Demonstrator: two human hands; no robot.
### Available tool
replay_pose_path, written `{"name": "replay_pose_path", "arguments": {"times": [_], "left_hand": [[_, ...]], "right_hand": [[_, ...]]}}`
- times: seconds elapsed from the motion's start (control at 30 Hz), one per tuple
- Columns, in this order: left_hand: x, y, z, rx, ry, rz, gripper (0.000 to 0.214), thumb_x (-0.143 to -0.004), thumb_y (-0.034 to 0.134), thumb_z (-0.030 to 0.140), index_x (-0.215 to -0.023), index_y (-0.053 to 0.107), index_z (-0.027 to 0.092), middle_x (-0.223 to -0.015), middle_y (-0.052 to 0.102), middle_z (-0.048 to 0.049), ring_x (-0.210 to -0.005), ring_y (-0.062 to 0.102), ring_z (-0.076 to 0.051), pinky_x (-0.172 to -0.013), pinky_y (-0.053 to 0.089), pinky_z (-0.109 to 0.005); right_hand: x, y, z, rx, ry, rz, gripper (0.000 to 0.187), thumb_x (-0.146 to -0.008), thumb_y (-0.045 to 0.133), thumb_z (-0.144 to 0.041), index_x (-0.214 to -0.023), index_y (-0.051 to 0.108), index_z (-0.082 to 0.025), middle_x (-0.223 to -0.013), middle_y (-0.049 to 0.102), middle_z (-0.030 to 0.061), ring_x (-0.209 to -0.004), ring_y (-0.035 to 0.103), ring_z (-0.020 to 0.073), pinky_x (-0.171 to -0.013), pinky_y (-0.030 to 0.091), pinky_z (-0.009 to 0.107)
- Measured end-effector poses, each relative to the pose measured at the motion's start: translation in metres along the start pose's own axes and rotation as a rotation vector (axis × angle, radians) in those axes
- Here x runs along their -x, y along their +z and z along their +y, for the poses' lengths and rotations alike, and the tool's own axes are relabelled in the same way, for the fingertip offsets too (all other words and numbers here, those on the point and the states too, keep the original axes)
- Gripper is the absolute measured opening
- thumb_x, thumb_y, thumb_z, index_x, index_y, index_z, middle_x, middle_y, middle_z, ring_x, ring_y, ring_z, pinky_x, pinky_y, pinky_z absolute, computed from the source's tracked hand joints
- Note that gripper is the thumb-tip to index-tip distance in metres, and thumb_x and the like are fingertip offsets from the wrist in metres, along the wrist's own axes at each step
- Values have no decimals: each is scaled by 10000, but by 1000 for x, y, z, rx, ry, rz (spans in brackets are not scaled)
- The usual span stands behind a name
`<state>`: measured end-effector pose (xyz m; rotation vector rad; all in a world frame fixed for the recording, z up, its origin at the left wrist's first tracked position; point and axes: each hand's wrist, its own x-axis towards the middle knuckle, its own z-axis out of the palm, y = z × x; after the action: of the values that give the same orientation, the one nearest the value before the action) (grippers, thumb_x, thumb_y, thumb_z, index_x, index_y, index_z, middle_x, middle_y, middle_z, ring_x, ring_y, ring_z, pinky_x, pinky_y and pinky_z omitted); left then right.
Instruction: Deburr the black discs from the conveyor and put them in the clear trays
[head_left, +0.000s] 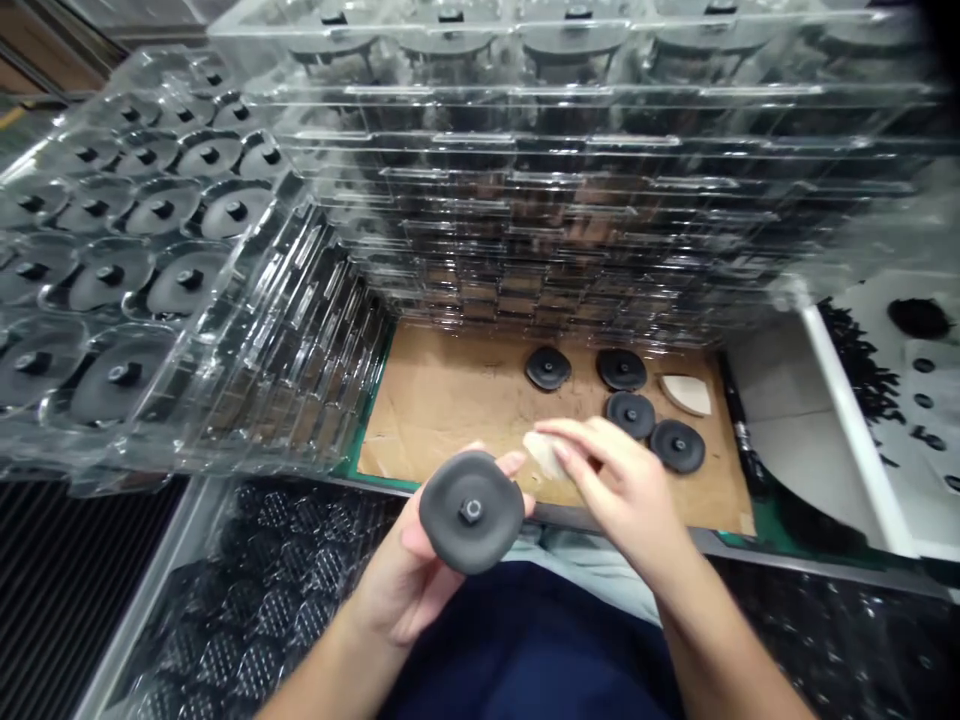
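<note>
My left hand is shut around the rim of a dark grey rubber disc with a metal-tipped central stud, holding its face up toward me. My right hand pinches a white cloth with its fingertips, close to the disc's upper right edge but apart from it. Several similar dark discs, including one and another, lie flat on a brown cardboard sheet beyond my hands. A pale wedge-shaped pad rests beside them.
Stacked clear plastic trays rise behind the cardboard, and another stack holding dark discs stands at the left. A white-walled bin with black parts stands to the right. Dark textured trays lie below the bench edge.
</note>
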<state>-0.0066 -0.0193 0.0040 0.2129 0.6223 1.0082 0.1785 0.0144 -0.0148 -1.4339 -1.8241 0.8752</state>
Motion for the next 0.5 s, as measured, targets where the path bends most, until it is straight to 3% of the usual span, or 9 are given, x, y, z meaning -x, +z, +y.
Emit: {"name": "replay_pose_path", "arguments": {"times": [0.17,0.23,0.33,0.37,0.43,0.5], "left_hand": [[-3,0,-1,40,-23,-7,525,-553,850,400,-1038,721,245,-1061,751,-22,-978,694,-188,-856,526,-225],[-5,3,-2,38,-45,-37,539,-555,848,404,-1048,718,232,-1063,748,-26,-976,693,-191,-871,521,-233],[-4,5,-5,33,-70,-76,515,-591,838,391,-1063,710,229,-1060,745,-31,-959,699,-200,-894,515,-260],[-3,5,-6,30,-83,-86,510,-600,835,388,-1068,708,229,-1054,743,-31,-950,700,-202,-886,517,-264],[-1,4,-9,21,-84,-108,498,-619,824,393,-1074,704,228,-1042,740,-29,-952,694,-193,-876,516,-250],[0,2,-11,-14,-62,-124,437,-647,802,407,-1029,722,210,-1008,741,-29,-968,679,-180,-891,505,-232]], "right_hand": [[46,34,41,-12,90,-135,233,-896,506,-277,-930,724,-199,-777,727,47,-707,677,192,-635,540,303],[49,27,40,-20,115,-111,233,-896,507,-291,-940,715,-195,-841,745,56,-763,697,206,-666,556,315],[37,-2,11,-36,146,29,224,-925,499,-286,-1062,660,-213,-1055,724,59,-920,683,194,-740,546,295],[31,-12,-4,-42,113,88,221,-933,500,-264,-1104,637,-234,-1090,711,43,-942,671,179,-744,534,278],[20,-26,-34,-39,-124,165,261,-934,505,-186,-1162,606,-261,-1080,709,17,-907,653,151,-734,501,263],[10,-30,-56,0,-429,90,265,-940,473,-143,-1135,632,-226,-940,722,21,-773,624,141,-669,458,278]]}}
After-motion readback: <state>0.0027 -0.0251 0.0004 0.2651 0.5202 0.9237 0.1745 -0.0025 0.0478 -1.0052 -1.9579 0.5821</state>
